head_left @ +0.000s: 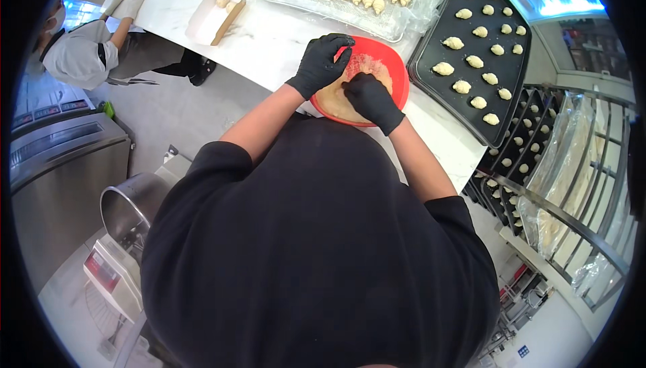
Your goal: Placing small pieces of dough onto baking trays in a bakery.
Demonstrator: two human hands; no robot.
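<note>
A red bowl [402, 78] with pale, crumb-like or grainy stuff [336, 102] in it stands at the near edge of the white table. My left hand [321, 65], in a black glove, is at the bowl's left rim, with its fingers curled over toward the inside. Down inside the bowl, my right hand [372, 100], also black-gloved, has its fingers bent together in the pale stuff. What those fingers hold, if anything, is hidden beneath the hand.
Beyond the bowl lies a tray [330, 6] of small rolled dough pieces, plastic film at its right. A dark tray [437, 95] of spaced dough pieces is on the right, above a rack [592, 230]. A box [208, 11] and another person [84, 51] are leftward.
</note>
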